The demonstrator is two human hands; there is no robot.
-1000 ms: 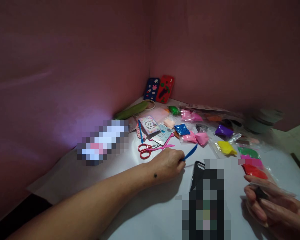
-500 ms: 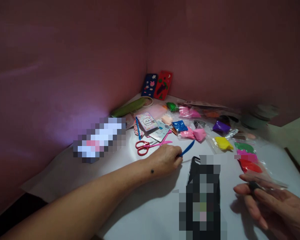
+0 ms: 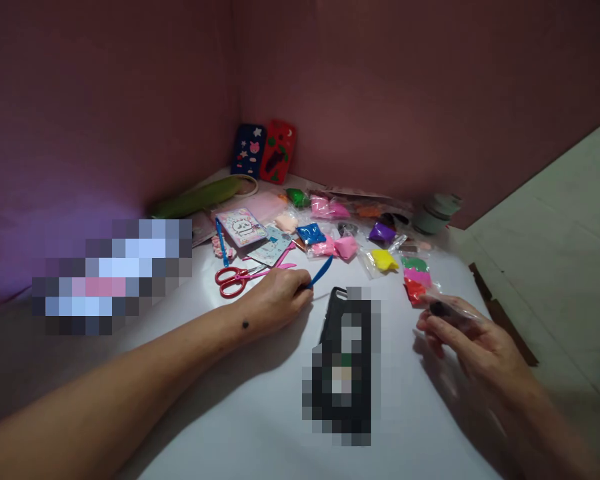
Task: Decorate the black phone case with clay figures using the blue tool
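My left hand (image 3: 280,293) rests on the white tabletop, fingers closed around a blue plastic modelling knife (image 3: 323,271) whose blade points up and right. A black phone case (image 3: 329,327) lies to the right of that hand, its middle blurred by pixelation. My right hand (image 3: 480,343) is above the table on the right, thumb and fingers pinching a small clear bag with a black lump (image 3: 437,309), seemingly clay. Just beyond it lies a red clay packet (image 3: 414,292), beside pink and green ones. Red-handled scissors (image 3: 231,283) are left of my left hand, a pink plastic tool across them.
Several bagged clay colours, such as yellow (image 3: 384,260), blue (image 3: 311,233) and purple (image 3: 381,231), spread across the back. Two decorated phone cases (image 3: 279,152) lean in the wall corner. A jar (image 3: 436,213) stands back right. A pixelated bright object (image 3: 115,267) is at left.
The view has turned rightward, so everything appears further left. My right hand has moved a little forward with the bag, nearer the red packet. My left hand keeps the blue knife.
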